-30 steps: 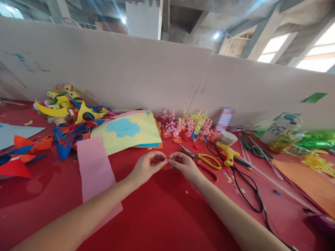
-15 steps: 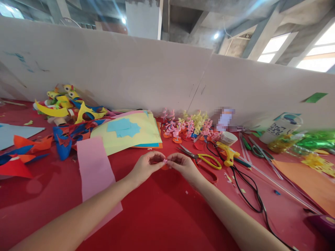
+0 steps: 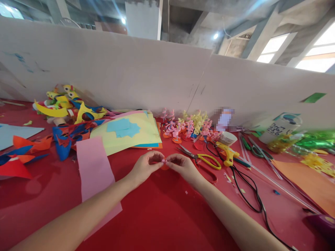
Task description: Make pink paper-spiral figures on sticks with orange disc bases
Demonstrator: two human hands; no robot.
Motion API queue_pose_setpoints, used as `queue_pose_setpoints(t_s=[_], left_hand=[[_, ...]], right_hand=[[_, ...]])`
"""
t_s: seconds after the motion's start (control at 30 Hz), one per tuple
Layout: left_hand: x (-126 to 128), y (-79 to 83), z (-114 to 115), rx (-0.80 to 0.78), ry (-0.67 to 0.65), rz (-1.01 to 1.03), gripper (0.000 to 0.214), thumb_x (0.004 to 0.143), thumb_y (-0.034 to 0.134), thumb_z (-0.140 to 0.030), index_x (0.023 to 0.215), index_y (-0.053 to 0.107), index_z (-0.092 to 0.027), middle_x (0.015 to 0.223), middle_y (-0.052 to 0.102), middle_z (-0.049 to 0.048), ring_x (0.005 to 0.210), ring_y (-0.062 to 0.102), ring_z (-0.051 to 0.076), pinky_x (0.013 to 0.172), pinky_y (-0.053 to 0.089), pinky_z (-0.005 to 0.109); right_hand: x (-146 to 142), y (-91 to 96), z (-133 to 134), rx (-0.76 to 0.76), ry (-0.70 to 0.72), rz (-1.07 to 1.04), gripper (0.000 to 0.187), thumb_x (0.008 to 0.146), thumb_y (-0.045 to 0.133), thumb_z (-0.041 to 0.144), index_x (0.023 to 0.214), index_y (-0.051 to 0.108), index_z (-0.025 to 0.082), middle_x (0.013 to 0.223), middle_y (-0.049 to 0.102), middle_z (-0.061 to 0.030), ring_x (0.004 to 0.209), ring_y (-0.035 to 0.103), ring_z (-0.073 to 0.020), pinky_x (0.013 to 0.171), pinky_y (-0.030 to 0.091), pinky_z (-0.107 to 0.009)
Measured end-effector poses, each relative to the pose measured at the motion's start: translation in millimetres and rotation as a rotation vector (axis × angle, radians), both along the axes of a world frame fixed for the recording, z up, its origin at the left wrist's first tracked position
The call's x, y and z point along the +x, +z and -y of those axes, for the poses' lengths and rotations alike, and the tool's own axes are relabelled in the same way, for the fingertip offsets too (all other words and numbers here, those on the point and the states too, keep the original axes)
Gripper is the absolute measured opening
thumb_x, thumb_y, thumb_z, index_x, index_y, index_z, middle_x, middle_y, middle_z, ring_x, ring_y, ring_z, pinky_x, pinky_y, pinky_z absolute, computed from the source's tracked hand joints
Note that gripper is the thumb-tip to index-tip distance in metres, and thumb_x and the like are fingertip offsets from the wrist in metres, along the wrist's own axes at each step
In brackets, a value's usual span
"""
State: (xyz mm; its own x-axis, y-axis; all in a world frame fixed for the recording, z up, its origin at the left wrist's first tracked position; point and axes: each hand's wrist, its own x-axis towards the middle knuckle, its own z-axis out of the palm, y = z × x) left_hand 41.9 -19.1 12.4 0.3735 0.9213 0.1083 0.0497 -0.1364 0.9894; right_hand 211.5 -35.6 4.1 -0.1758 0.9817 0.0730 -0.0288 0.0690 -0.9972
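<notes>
My left hand [image 3: 145, 166] and my right hand [image 3: 181, 164] meet over the red table [image 3: 162, 216], fingertips pinched together on a tiny pink paper piece [image 3: 164, 161]. A small orange paper disc [image 3: 164, 167] shows just under the fingertips. Behind my hands stands a cluster of small pink and yellow paper flowers on orange discs [image 3: 190, 127]. Yellow-handled scissors [image 3: 202, 157] lie just right of my right hand.
A pink paper strip [image 3: 95, 170] lies left of my arm. A stack of coloured sheets [image 3: 128, 132], paper scraps [image 3: 65, 115], a yellow glue gun [image 3: 229, 152] with black cable [image 3: 251, 195], green scissors [image 3: 255, 148], an orange sheet [image 3: 306, 183] and a white partition wall [image 3: 131, 73] surround the spot.
Both hands have edged slightly left and closer together around the pink piece; nothing else has moved.
</notes>
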Motion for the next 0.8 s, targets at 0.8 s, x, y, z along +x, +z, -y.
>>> queue_pose_setpoints(t_s=[0.8], left_hand=[[0.4, 3.4, 4.5, 0.129, -0.014, -0.092, 0.006, 0.075, 0.060, -0.022, 0.080, 0.059, -0.018, 0.081, 0.063, 0.0014, 0.079, 0.062, 0.016, 0.076, 0.050, 0.031]], right_hand=[[-2.3, -1.5, -1.0, -0.024, -0.050, -0.078, 0.030, 0.061, 0.073, 0.042, 0.071, 0.056, 0.019, 0.064, 0.056, 0.0041, 0.056, 0.049, -0.0097, 0.058, 0.038, -0.024]])
